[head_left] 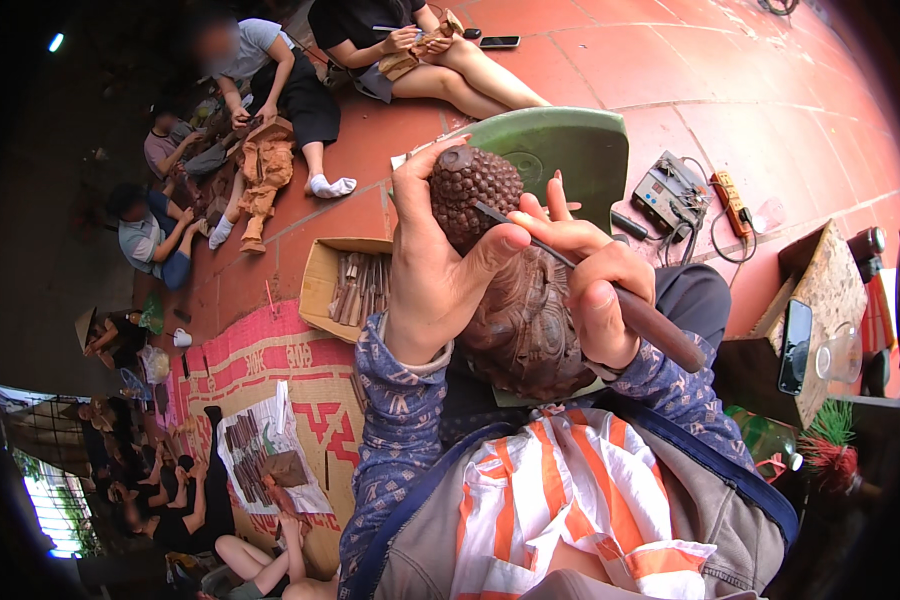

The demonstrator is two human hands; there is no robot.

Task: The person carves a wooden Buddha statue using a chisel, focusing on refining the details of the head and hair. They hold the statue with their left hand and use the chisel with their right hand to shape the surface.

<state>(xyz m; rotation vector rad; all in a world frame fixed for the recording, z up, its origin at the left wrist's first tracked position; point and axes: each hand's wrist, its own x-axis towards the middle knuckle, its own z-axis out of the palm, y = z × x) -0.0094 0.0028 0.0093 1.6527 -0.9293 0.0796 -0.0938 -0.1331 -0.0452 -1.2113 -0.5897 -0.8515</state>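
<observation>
A dark brown carved wooden figure (525,330) rests in my lap, its rounded head (468,190) covered in small knobs and pointing away from me. Around the left side of that head, my left hand (425,255) is closed, thumb lying across toward the blade. My right hand (600,275) grips a carving chisel (660,332) with a brown wooden handle. Its thin metal blade slants up to the left and its tip meets the knobbed surface. Both hands partly cover the figure's middle.
Beyond the figure is a green plastic chair (595,150). A cardboard box of carving tools (315,285) stands left, near more tools on paper (315,440). On the right are a control box (670,190), a power strip (732,200) and a phone (795,345). Several people sit left and beyond.
</observation>
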